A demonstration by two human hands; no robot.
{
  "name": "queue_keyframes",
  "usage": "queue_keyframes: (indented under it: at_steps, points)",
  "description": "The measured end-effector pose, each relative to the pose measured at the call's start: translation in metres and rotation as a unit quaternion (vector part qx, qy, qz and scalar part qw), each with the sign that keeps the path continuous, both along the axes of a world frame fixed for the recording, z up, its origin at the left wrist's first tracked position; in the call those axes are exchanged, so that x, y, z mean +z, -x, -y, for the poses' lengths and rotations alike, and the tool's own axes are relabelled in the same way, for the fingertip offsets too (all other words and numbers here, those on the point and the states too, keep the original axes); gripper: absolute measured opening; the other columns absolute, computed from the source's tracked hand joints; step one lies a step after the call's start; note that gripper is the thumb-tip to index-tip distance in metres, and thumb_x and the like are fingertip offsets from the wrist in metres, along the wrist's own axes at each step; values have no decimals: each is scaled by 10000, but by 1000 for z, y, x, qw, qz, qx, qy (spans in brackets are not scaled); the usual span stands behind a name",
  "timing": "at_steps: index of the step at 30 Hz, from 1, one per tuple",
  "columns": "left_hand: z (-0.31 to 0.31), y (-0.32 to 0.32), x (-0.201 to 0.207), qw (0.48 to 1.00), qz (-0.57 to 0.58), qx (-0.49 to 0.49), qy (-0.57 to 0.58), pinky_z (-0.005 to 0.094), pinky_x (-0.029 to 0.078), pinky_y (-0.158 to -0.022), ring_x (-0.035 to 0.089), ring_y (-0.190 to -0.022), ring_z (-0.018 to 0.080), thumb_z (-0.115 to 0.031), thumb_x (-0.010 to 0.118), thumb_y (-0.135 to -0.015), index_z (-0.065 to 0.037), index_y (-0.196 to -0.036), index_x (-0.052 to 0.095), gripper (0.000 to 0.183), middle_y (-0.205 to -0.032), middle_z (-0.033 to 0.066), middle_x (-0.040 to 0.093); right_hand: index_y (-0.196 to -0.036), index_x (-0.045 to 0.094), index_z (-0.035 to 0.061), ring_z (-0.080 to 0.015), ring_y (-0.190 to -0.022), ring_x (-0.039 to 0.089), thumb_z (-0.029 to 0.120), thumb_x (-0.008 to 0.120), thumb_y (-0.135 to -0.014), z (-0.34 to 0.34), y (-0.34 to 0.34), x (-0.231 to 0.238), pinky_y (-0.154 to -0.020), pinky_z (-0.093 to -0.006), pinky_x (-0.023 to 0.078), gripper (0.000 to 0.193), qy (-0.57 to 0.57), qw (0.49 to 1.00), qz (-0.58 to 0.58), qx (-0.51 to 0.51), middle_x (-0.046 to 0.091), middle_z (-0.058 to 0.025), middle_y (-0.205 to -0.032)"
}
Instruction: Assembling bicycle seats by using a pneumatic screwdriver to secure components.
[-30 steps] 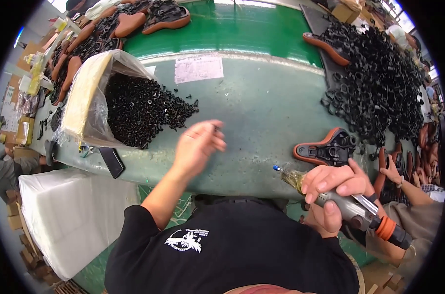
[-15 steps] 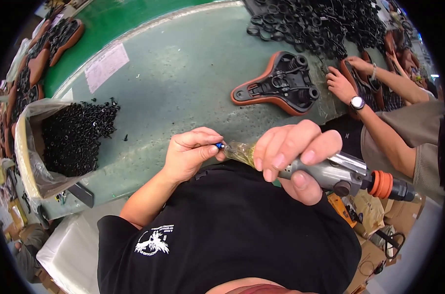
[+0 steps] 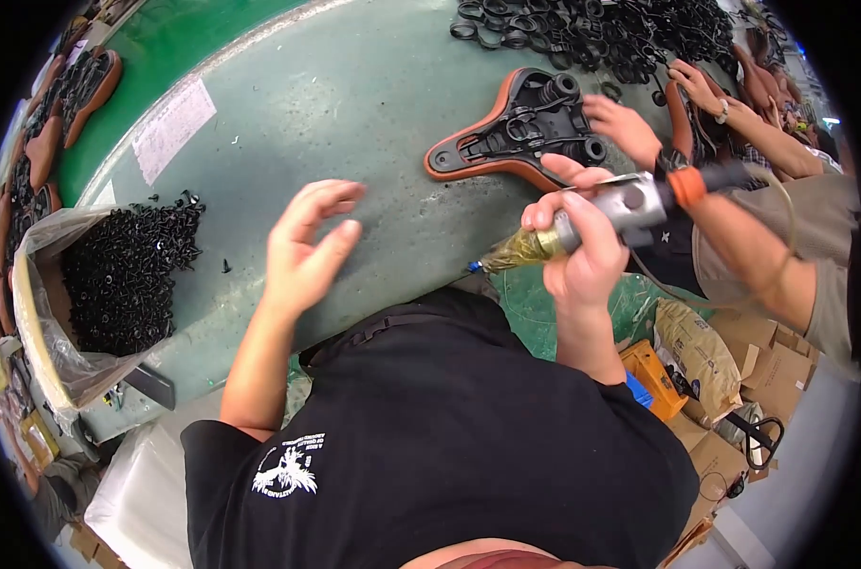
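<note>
My right hand [image 3: 587,242] is wrapped round a silver air screwdriver [image 3: 629,204] with an orange ring and yellowish tape near its nose. Its blue tip [image 3: 475,267] points left over the near edge of the bench. Above the bench, my left hand [image 3: 307,248] is raised with thumb and fingers apart and nothing in it. Beyond the screwdriver lies an upturned bicycle saddle [image 3: 492,156], brown at the rim with a black underside and springs. A co-worker's hand [image 3: 625,131] reaches to the saddle's right end.
At left, a plastic-lined box [image 3: 37,313] holds many black screws [image 3: 131,275]; one loose screw [image 3: 226,266] lies beside it. Black rings [image 3: 582,33] are heaped at the back right. A paper sheet [image 3: 174,131] lies on the bench. More saddles [image 3: 89,95] line the far left.
My left hand has let go near the screwdriver's tip and moved up and left, opening. My right hand has turned and shifted the screwdriver. The co-worker's hand has moved to the saddle.
</note>
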State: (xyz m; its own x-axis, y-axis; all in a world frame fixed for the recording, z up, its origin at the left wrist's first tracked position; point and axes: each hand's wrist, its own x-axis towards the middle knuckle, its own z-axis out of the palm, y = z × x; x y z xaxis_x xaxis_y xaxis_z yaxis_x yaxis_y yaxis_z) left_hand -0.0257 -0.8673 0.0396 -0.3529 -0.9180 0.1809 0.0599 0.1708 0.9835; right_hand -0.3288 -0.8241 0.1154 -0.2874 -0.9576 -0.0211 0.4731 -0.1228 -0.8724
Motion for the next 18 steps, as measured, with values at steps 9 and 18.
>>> queue_keyframes:
  at_steps: [9,18]
  points:
    - [-24,-43,-17,994,36,86,-57,310,544,-966,681,-1099,193,49,727,-946,45,-1149,705,204,-1185,110,680,-1053,578,11,-261,-628,693,-76,623,-870,35,-5,-36,-599,-400,575,208,-111,991,-27,71,624,-212,-1281]
    - [8,-41,-4,899,300,233,219,398,507,-1074,653,-1254,330,-53,807,-859,-34,-1298,697,453,-1322,174,691,-1002,591,24,-147,-594,644,-8,674,-751,48,-27,-27,-556,-297,505,267,-157,853,-111,484,657,-80,-781]
